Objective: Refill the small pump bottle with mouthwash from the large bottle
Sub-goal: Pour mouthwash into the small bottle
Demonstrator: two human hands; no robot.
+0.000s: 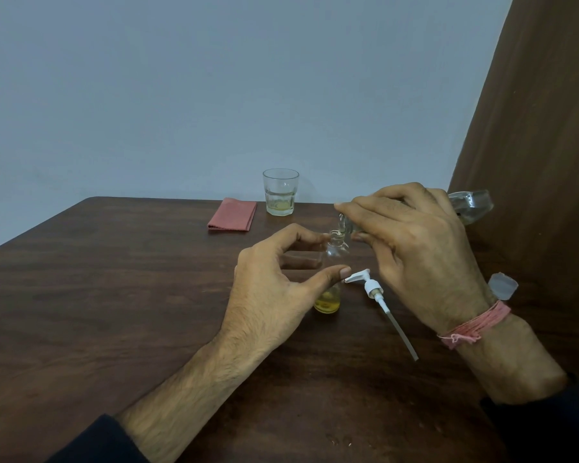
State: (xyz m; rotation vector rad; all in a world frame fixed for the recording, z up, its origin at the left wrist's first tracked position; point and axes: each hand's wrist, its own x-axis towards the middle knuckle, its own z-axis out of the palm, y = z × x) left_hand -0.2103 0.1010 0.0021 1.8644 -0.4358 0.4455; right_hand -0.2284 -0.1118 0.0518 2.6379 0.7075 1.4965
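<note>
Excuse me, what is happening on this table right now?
A person is refilling a small pump bottle. The left hand steadies it while the right hand tips the large bottle over its open neck. A little yellow liquid sits at the bottom. The pump lies on the table beside it.
</note>
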